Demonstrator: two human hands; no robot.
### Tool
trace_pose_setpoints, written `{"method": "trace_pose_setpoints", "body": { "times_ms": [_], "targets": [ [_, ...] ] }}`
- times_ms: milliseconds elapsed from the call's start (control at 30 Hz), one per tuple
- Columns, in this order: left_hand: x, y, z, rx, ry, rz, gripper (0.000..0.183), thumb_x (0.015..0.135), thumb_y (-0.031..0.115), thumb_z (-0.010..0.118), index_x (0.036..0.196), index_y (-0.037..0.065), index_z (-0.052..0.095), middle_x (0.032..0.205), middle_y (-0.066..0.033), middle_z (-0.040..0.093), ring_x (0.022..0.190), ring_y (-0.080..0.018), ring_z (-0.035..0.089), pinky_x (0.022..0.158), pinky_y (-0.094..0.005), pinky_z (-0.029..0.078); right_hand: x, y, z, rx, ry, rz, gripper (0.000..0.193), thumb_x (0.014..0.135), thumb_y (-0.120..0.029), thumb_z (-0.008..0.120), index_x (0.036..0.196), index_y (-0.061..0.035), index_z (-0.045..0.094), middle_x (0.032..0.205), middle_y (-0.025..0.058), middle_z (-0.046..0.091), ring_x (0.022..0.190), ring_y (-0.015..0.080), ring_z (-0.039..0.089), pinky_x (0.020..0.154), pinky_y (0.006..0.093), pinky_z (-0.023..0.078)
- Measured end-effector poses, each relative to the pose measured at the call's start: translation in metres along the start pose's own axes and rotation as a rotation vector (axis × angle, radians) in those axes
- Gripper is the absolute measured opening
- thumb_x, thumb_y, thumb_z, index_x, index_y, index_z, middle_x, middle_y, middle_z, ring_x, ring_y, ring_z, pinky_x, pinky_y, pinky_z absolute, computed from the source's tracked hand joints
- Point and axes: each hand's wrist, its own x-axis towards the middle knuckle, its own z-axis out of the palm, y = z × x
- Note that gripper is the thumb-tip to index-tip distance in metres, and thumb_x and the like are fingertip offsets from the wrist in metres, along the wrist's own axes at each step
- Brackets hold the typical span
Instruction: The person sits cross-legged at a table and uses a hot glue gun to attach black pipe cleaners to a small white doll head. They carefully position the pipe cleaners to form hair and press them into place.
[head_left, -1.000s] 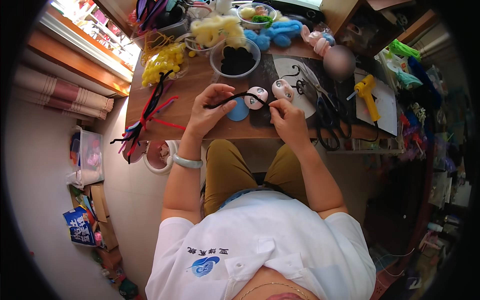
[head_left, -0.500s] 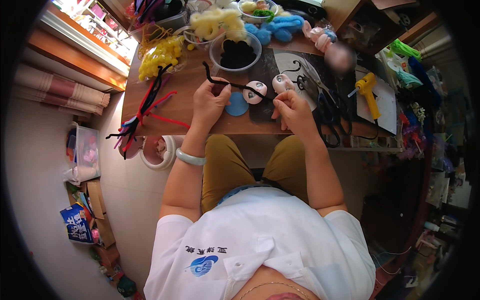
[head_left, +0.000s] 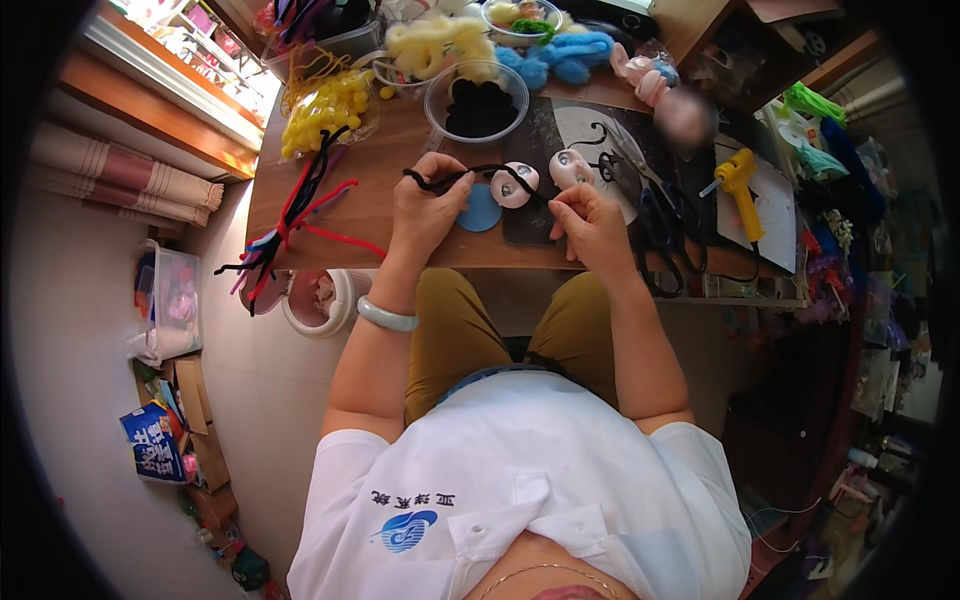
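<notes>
A black pipe cleaner (head_left: 488, 168) stretches between my two hands, held above the table. My left hand (head_left: 430, 208) pinches it a little in from its left end, which sticks out past the fingers. At its right end, my right hand (head_left: 590, 222) grips it between thumb and fingertips. The middle of the strand bends and passes over a pale doll face (head_left: 516, 190). A second doll face (head_left: 568, 167) lies just beyond my right fingers. Beside my left hand is a flat light-blue disc (head_left: 482, 210) on the wooden table (head_left: 350, 195).
A clear tub (head_left: 478, 128) of black pieces stands beyond my hands. Large scissors (head_left: 655, 190) and a yellow glue gun (head_left: 738, 185) lie to the right. Pipe cleaners (head_left: 290, 225) hang over the left front edge, near a bag of yellow pompoms (head_left: 325, 118). Blue fluff (head_left: 570, 58) lies far back.
The pipe cleaner's left end, which stuck up beyond my left hand, is now lower and bent. My left fingers have shifted their hold. The whole view has moved slightly.
</notes>
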Motion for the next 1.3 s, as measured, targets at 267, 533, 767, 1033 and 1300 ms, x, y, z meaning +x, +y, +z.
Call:
{"method": "trace_pose_setpoints", "body": {
  "times_ms": [267,533,767,1033,1300],
  "targets": [
    [-0.019,0.026,-0.007,-0.328,0.064,0.178,0.01,0.084,-0.009,0.056,0.085,-0.001,0.05,0.1,-0.0171,0.063,0.085,-0.0179,0.065,0.077,-0.0276,0.056,-0.024,-0.018,-0.008,0.039,0.046,-0.098,0.012,0.091,-0.013,0.059,0.09,-0.0013,0.06,0.065,0.0009,0.061,0.047,0.0032,0.047,0.042,0.0186,0.034],
    [-0.056,0.046,-0.013,-0.536,0.054,-0.028,0.011,0.086,-0.004,0.058,0.091,0.001,0.05,0.095,-0.0156,0.064,0.078,-0.0211,0.068,0.072,-0.0312,0.058,-0.059,-0.033,-0.038,0.001,0.064,-0.23,0.016,0.09,-0.008,0.06,0.105,-0.0059,0.063,0.073,-0.0006,0.062,0.054,0.0011,0.048,0.047,0.0163,0.038],
    [-0.097,0.048,0.009,-0.542,-0.149,-0.292,0.013,0.084,-0.002,0.058,0.095,0.0,0.053,0.083,-0.0106,0.064,0.069,-0.0179,0.067,0.064,-0.029,0.059,-0.07,-0.029,0.015,-0.189,-0.207,-0.638,0.02,0.082,-0.001,0.066,0.103,-0.0027,0.066,0.09,0.006,0.059,0.068,0.0099,0.055,0.056,0.0215,0.045],
    [-0.121,0.043,0.01,-0.306,-0.213,-0.319,0.016,0.087,0.004,0.055,0.1,-0.001,0.063,0.077,-0.005,0.063,0.064,-0.0111,0.064,0.058,-0.0214,0.052,-0.06,-0.019,0.035,0.051,-0.045,-0.389,0.011,0.087,-0.003,0.061,0.096,0.0016,0.067,0.085,0.0046,0.059,0.072,0.0091,0.056,0.059,0.0223,0.045],
    [-0.12,0.037,0.016,-0.064,-0.369,-0.362,0.019,0.095,0.01,0.047,0.096,-0.004,0.06,0.082,-0.0083,0.064,0.073,-0.0155,0.064,0.07,-0.0268,0.051,-0.066,-0.027,0.04,0.165,-0.173,-0.042,0.014,0.089,-0.005,0.06,0.099,0.0037,0.065,0.083,0.0017,0.059,0.067,0.0061,0.056,0.06,0.0195,0.045]
  ]
}}
